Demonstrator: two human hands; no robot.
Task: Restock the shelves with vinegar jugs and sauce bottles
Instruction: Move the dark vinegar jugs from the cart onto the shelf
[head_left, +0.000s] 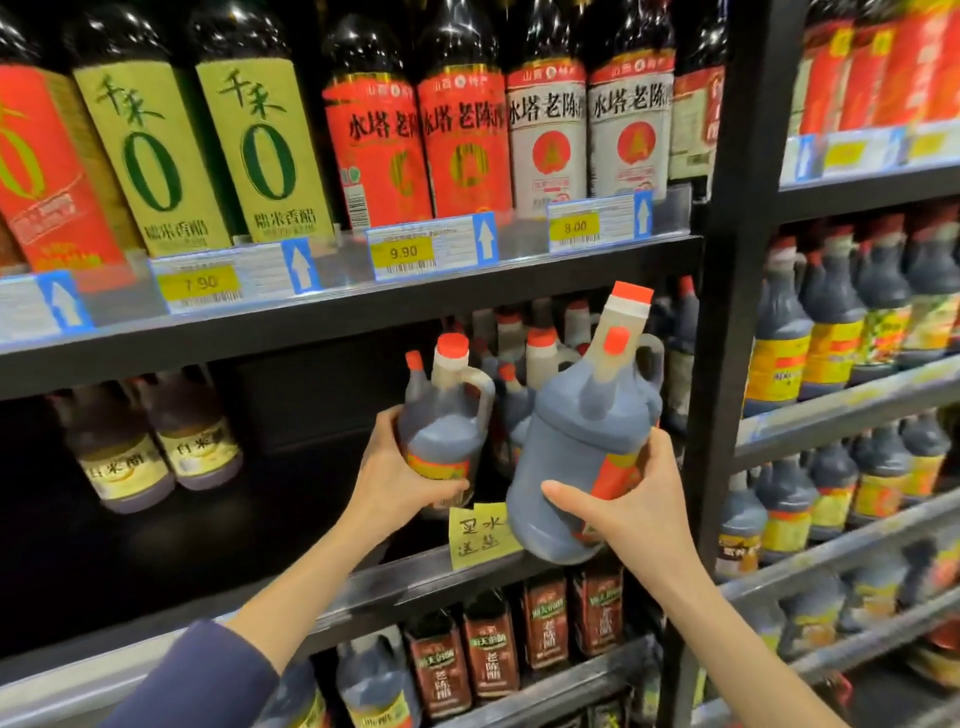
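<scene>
My left hand (400, 470) grips a dark vinegar jug (441, 426) with a red cap and a side handle, holding it upright inside the middle shelf (208, 597). My right hand (628, 499) holds a second, larger-looking dark jug (582, 447) by its lower body, tilted slightly left, in front of the shelf edge. Behind both jugs stand several more red-capped jugs (540, 358) at the back right of that shelf.
Two pale-labelled bottles (156, 447) stand at the shelf's left, with dark space between them and my hands. A yellow handwritten note (480, 535) hangs on the shelf edge. Tall bottles (374, 130) fill the shelf above, more bottles below. A black upright (737, 312) separates the right bay.
</scene>
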